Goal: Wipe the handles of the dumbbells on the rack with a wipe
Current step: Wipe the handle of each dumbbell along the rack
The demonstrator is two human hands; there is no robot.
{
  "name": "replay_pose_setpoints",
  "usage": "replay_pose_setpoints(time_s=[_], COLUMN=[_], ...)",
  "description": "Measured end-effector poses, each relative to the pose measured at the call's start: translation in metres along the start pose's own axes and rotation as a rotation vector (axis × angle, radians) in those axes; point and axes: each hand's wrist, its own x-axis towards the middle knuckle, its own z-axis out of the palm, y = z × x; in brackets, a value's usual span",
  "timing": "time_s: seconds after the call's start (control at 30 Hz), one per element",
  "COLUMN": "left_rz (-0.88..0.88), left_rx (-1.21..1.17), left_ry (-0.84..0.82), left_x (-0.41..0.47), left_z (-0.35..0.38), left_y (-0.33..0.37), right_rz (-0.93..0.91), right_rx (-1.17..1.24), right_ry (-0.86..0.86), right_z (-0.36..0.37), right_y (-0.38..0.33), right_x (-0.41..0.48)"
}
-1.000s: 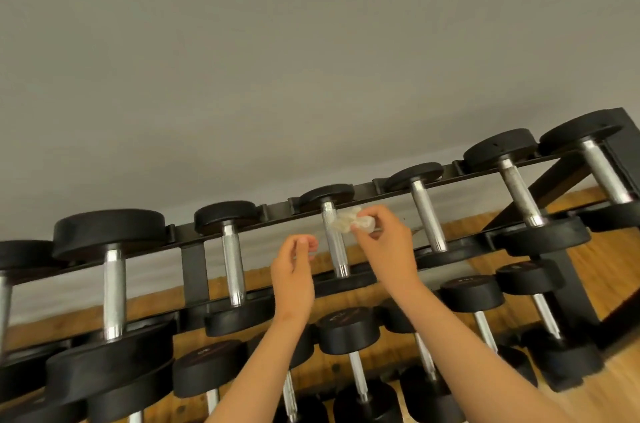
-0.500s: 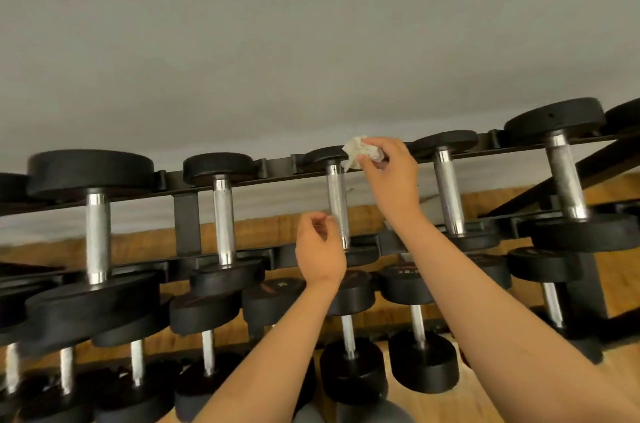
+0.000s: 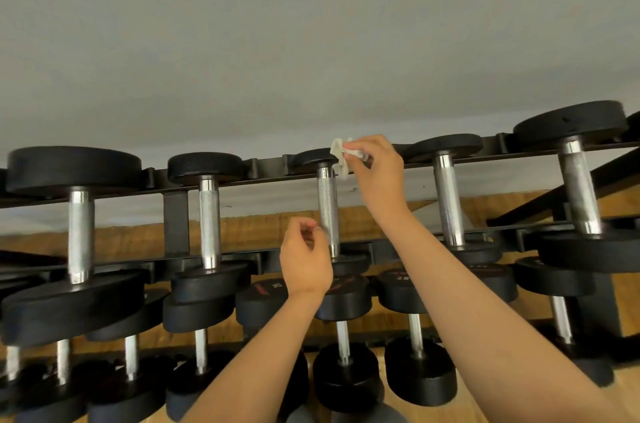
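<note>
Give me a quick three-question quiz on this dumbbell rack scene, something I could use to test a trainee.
1. Multiple choice: the wipe is beside which part of the middle top-row handle? A, upper end; B, lower end; C, middle.
2. True or false: the left hand pinches the wipe.
3. Fill in: the wipe is pinched by the ____ hand.
Key: 1 A. 2 False; the left hand hovers loosely curled beside the handle's lower end, holding nothing. 3 right hand.
</note>
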Motion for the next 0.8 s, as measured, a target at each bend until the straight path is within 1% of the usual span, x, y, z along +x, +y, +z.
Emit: replay_pose_setpoints(time_s=[0.13, 0.2, 0.33, 0.43, 0.53, 0.63, 0.7, 0.8], left_rz=[0.001, 0.001, -0.002, -0.009, -0.01, -0.018, -0.01, 0.008], left_rx=[-0.018, -0.024, -0.026, -0.035, -0.026, -0.033, -0.033, -0.036], left_ry=[-0.008, -0.014, -0.005, -0.008, -0.015, -0.007, 0.001, 0.008], left_x=[-0.001, -0.001, 0.0, 0.001, 0.002, 0.005, 0.004, -0.001], left_z=[-0.001, -0.001, -0.001, -0.001, -0.003, -0.005, -0.003, 0.001], left_y=[0.003, 0.003, 0.0, 0.0, -0.003, -0.005, -0.004, 0.001], right_rz=[0.057, 0.069, 0.012, 0.023, -0.014, -0.071, -0.016, 0.157], right_rx=[-0.019, -0.013, 0.022, 0.052, 0.014, -0.019, 0.065, 0.226], right_ry=[-0.046, -0.037, -0.003, 0.005, 0.022, -0.018, -0.01, 0.065], right_z=[-0.005, -0.005, -0.002, 0.002, 0.008, 0.012, 0.008, -0.001], right_y=[0.0, 0.001, 0.005, 0.003, -0.003, -0.006, -0.002, 0.005], right_x=[0.024, 0.024, -0.004, -0.008, -0.001, 0.002, 0.004, 0.009])
